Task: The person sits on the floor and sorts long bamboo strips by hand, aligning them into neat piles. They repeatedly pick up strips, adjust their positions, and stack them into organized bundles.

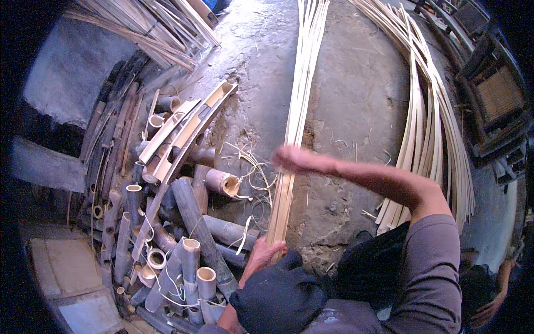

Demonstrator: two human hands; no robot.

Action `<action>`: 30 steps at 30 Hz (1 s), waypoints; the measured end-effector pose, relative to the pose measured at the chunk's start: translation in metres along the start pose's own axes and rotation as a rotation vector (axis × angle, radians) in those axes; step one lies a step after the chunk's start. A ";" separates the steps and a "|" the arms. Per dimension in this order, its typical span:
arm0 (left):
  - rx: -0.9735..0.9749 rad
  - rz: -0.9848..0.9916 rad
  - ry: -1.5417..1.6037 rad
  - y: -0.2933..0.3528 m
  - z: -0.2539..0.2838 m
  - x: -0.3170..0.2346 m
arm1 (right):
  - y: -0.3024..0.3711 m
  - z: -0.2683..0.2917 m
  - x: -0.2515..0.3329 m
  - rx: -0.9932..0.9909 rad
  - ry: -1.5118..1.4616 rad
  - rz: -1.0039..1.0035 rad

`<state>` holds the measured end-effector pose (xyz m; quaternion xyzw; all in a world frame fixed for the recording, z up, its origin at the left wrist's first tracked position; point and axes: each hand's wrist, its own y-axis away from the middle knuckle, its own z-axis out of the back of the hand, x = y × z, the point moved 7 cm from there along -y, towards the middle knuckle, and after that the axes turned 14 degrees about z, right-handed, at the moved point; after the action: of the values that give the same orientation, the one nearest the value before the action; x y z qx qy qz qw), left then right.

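A long narrow bundle of pale split bamboo strips (297,106) runs from the floor at the far top down toward me. My left hand (266,253) is wrapped round its near end. Across the middle of the bundle lies my right hand (289,160), blurred by motion and closed like a fist. Whether it grips the strips or something small on them is hidden. Thin curled shavings (253,170) lie on the floor left of the bundle. A dark rounded cloth shape (278,295) covers part of my left forearm.
To the left, cut bamboo tubes (192,270) are piled up, with split bamboo halves (189,131) on top. More long strips (428,111) lie on the right; others lean (161,33) at the upper left. Dark wooden furniture (495,100) stands at the right edge, above another arm (500,289).
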<state>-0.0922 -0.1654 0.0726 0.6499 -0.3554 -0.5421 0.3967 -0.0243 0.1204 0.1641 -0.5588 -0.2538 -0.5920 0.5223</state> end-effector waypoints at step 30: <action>0.093 0.031 0.072 -0.012 -0.002 0.002 | -0.021 -0.033 0.029 0.364 0.034 0.099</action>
<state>-0.0891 -0.1617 0.0610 0.6810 -0.3758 -0.4952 0.3870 -0.0516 0.0883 0.1891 -0.4569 -0.3199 -0.5192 0.6476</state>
